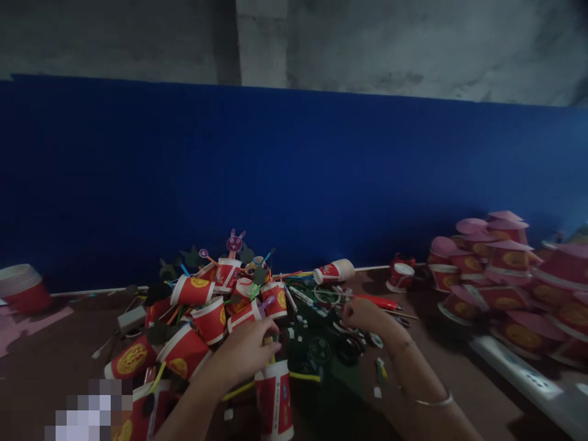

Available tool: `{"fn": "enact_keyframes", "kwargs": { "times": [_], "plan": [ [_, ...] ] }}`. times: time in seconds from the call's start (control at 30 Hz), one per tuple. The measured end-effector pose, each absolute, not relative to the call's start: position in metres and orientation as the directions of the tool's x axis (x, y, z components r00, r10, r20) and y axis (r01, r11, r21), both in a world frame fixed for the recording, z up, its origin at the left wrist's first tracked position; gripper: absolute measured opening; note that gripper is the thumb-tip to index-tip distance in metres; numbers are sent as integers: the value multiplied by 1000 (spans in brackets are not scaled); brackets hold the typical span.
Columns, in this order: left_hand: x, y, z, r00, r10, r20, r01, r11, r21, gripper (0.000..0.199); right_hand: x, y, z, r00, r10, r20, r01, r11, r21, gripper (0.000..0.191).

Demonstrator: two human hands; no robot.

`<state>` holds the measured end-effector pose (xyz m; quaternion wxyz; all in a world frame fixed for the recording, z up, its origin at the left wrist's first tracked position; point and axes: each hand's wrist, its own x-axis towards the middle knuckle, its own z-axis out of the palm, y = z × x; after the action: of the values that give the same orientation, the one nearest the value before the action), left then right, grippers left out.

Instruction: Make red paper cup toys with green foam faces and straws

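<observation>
My left hand is closed over the top of a red and white paper cup, its fingertips pinching something small and yellowish that I cannot make out. Yellow strips stick out on both sides of this cup. To the right, my right hand reaches among small tools and scraps on a dark green mat. Its fingers are curled together, and whatever they may hold is too small to tell. A red tool lies just beyond that hand.
Decorated red cups are heaped at the left. Pink-topped cups are piled at the right, behind a white power strip. Nested cups lie by a blue partition. Another cup stack stands far left.
</observation>
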<state>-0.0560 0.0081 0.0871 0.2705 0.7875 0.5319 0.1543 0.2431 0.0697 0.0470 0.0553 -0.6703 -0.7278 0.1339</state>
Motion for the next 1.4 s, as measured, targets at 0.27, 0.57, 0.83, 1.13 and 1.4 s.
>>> {"fn": "enact_keyframes", "kwargs": {
  "times": [0.27, 0.57, 0.83, 1.13, 1.4],
  "plan": [
    [-54, 1, 103, 423, 906, -15, 820, -376, 432, 29, 225, 61, 59, -27, 995, -99, 974, 4, -228, 11],
    [-37, 7, 112, 369, 865, 341, 653, -502, 567, 28, 226, 52, 90, -26, 989, 147, 741, 118, -661, 18],
    [-28, 6, 98, 316, 829, 462, 446, -560, 698, 44, 174, 15, 108, -331, 915, 229, 265, 323, -908, 22],
    [-24, 6, 95, 230, 885, 405, 360, -464, 809, 53, 165, 2, 116, -449, 861, 241, 296, 397, -869, 22],
    [-22, 8, 100, 171, 943, 284, 169, -312, 935, 31, 165, 1, 115, -482, 849, 216, 373, 422, -826, 14]
  ]
}}
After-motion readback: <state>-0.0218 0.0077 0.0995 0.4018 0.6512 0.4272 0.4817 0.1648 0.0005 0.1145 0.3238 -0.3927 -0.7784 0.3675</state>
